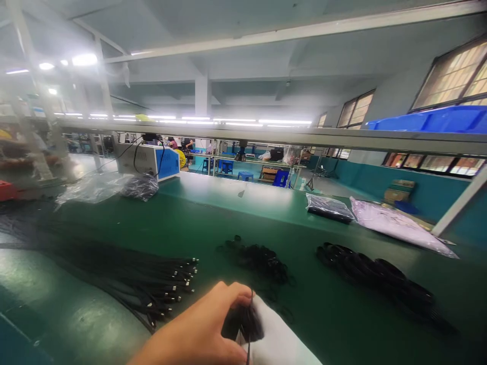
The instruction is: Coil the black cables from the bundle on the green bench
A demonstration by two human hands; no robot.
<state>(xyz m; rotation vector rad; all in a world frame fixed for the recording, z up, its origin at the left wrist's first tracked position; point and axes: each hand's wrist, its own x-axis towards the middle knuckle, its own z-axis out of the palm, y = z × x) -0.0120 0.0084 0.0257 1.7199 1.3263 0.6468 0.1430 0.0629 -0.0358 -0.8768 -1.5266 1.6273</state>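
In the head view, the left hand (201,332) came in from the bottom edge, its fingers curled together and closed around a small black cable bundle (243,322). A thin strand hung down from the bundle. The bundle sat low in the middle of the view, pressed against a white piece (277,344) just to its right. Whether that was a bag or cloth I could not tell. The right hand was out of sight.

Hand and bundle were over a green table (228,223). To the left of the hand lay a sheaf of straight black cables (152,284), their metal plug ends lined up and pointing right, near the fingers but apart from them. Beyond the hand lay a dark heap of coiled cables (258,258), and farther right a longer row of coils (376,276) – both blurred.

At the far right of the table lay a dark filled bag (329,208) and, just beside it, a pale plastic bag (395,225). At the far left, a crumpled clear bag (102,187) lay in front of a grey and blue machine (148,159). A shelf rail (266,134) ran across above the table, with blue bins (429,121) on it at the right.
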